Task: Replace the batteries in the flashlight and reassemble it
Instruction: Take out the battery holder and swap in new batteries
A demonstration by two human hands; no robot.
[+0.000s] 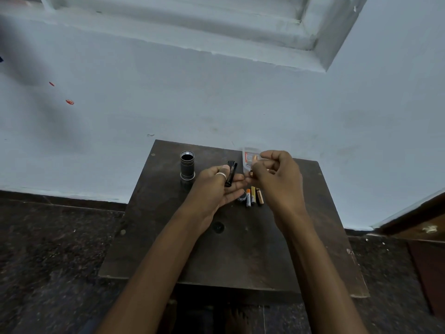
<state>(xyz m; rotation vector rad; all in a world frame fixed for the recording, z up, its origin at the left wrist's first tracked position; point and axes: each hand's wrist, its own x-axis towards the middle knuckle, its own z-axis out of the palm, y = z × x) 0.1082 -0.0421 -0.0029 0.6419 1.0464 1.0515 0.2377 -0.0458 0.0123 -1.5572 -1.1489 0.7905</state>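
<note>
Head view. Left hand (216, 189) palm up, thumb pinning black holder (231, 173) across the fingers. Right hand (279, 175) curled, pinching a battery (251, 173) beside a clear pack (248, 156). Flashlight body (187, 166) upright at the table's (240, 261) 11 o'clock, apart from both hands. Loose batteries (253, 196) lie at 1 o'clock.

Dark brown table (240, 261); black battery holder (231, 173); grey-black flashlight body (187, 166); gold batteries (254, 196); packet (248, 156) label seemingly red.

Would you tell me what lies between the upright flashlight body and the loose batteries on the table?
In the head view, the left hand, holding a black battery carrier, sits between them.
</note>
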